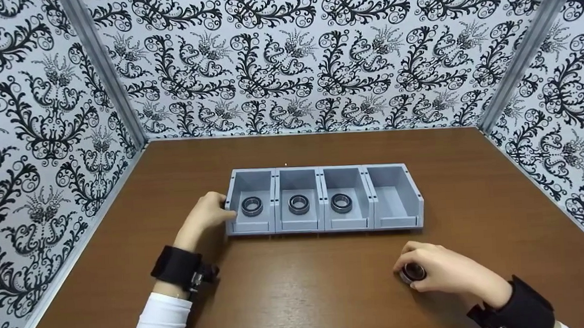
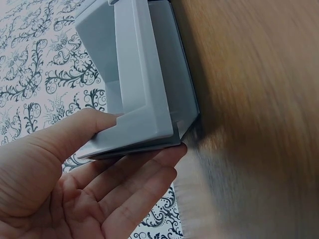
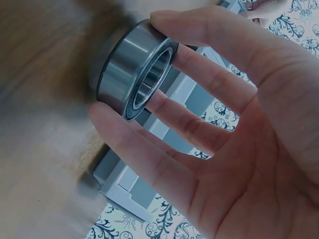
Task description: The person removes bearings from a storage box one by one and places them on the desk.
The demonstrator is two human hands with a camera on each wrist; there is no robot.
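My right hand (image 1: 440,268) pinches a ball bearing (image 3: 134,69) between thumb and fingers, low over the table in front of the rightmost bin. Its shiny steel outer ring faces the right wrist camera. At the left end of a row of joined grey bins (image 1: 249,227), my left hand (image 1: 207,211) grips the side wall. In the left wrist view the thumb (image 2: 94,119) lies over the rim and the fingers are against the outside. One bearing lies flat in each of the three left bins: the left bearing (image 1: 251,206), the middle bearing (image 1: 298,204) and the third bearing (image 1: 341,203).
The rightmost bin (image 1: 394,201) shows a bare floor. Under everything is a brown wooden table (image 1: 298,283). White walls with black scrollwork (image 1: 296,59) stand at the back and both sides, with grey metal posts (image 1: 102,69) at the corners.
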